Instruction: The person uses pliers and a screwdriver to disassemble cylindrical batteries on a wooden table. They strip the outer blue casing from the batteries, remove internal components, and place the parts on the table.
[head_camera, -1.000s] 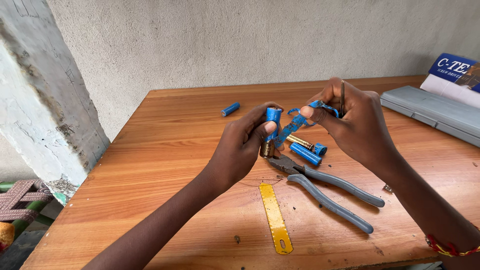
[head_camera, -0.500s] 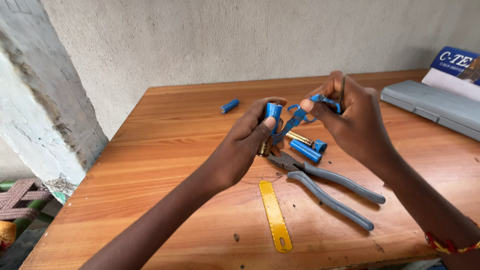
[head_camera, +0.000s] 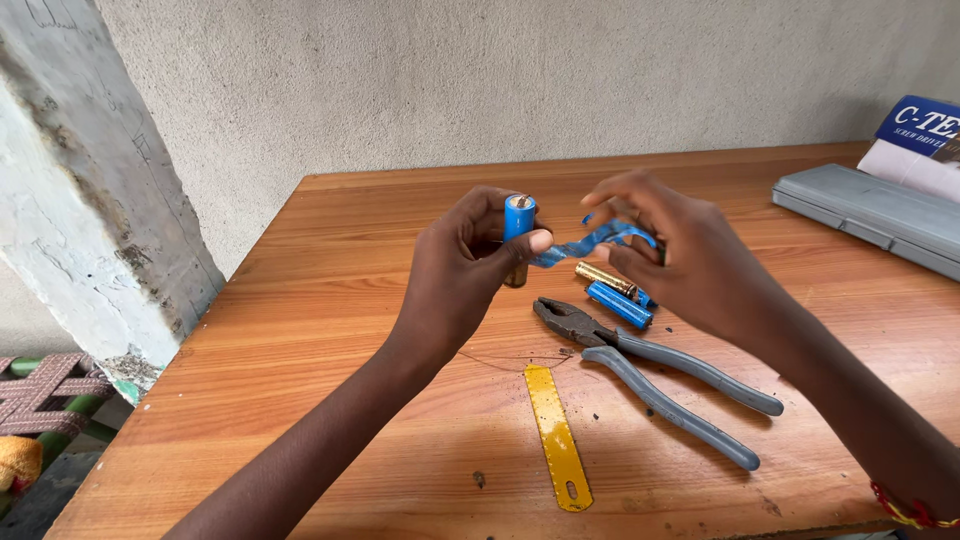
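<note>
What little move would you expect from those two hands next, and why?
Probably the right hand pulls the blue wrapper strip further away. The left hand holds the blue battery upright, and the strip looks attached near its lower part, where bare metal already shows.

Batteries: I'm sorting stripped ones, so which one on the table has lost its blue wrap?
The gold battery, lying bare beside the blue battery above the pliers; the left hand holds a third.
</note>
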